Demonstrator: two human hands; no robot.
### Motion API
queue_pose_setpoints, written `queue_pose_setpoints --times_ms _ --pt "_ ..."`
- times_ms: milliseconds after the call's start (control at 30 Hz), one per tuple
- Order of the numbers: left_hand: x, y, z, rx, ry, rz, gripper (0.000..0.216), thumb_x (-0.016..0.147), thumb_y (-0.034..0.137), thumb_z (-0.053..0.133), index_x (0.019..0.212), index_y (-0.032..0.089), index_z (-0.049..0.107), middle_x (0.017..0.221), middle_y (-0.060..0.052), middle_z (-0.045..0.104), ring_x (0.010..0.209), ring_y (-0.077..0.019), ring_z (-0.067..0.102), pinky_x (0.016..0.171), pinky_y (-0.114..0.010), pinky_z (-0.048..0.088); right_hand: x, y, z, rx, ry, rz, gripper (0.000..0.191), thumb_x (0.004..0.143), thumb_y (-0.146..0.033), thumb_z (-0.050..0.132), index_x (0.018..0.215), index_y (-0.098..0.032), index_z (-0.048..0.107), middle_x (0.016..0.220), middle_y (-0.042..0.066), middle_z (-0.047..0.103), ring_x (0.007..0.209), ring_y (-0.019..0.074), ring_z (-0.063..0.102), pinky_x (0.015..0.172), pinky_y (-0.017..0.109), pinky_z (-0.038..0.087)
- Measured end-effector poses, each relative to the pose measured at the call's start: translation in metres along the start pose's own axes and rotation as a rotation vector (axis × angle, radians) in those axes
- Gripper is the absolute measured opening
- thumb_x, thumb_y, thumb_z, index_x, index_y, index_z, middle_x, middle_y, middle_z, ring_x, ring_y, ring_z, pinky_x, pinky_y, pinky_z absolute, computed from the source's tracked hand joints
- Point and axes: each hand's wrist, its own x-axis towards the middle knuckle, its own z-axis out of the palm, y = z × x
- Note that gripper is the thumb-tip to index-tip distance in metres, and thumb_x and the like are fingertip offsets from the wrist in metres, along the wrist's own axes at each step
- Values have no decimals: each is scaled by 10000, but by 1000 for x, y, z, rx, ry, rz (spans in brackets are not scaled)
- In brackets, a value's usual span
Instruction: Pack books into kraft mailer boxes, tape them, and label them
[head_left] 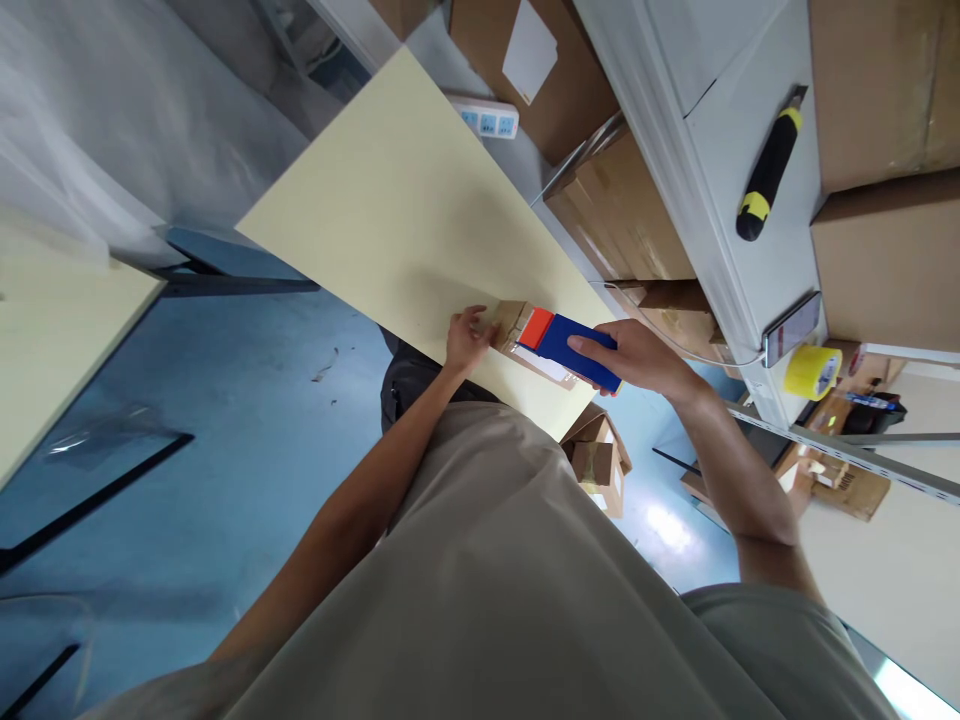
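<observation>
My right hand (624, 352) grips a flat blue box (576, 343) with a bright red end, the thumb lying across its top. The red end sits over a small brown cardboard box (511, 318) on the pale yellow table (375, 180). I cannot tell how far, if at all, the blue box is inside the cardboard. A white label shows on the cardboard's near side. My left hand (466, 342) steadies the cardboard's left end, its fingers bent and their tips against it.
A white shelf on the right holds a black and yellow utility knife (771, 165), a phone (792, 328) with a cable, and yellow tape (811, 371). Large cardboard boxes (619, 215) stand behind the table, near a power strip (486, 118). An open carton (600, 465) is on the floor.
</observation>
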Motion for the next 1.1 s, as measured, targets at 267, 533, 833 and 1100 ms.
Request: queue_pose_setpoints --times_ms 267,533,833,1100 --pt "-22 32 -30 70 -358 446 822 823 282 789 1614 271 567 1451 -149 615 1210 -283 628 983 -403 573 -2 4 -2 -68 -5 -19 751 926 -939 604 748 -213 678 641 58 760 510 175 704 501 269 509" --pt "-9 64 -13 346 -545 610 513 854 176 718 1366 189 737 1285 -163 710 1300 -368 588 1132 -504 513 -7 3 4 -182 6 -36 677 1013 -826 588 738 -214 680 627 36 748 520 166 686 567 289 498" --pt "-7 66 -17 395 -579 528 550 776 180 835 1314 229 731 1239 -128 717 1300 -377 611 1148 -527 506 0 55 -3 -352 13 30 664 1027 -782 567 696 -215 665 588 28 709 571 182 688 585 290 438" --pt "-4 70 -21 363 -606 463 551 720 159 879 1255 237 773 1224 -92 703 1062 -280 696 1041 -435 573 41 95 21 -358 62 116 567 996 -726 692 753 -214 705 702 92 762 715 253 748 659 323 476"
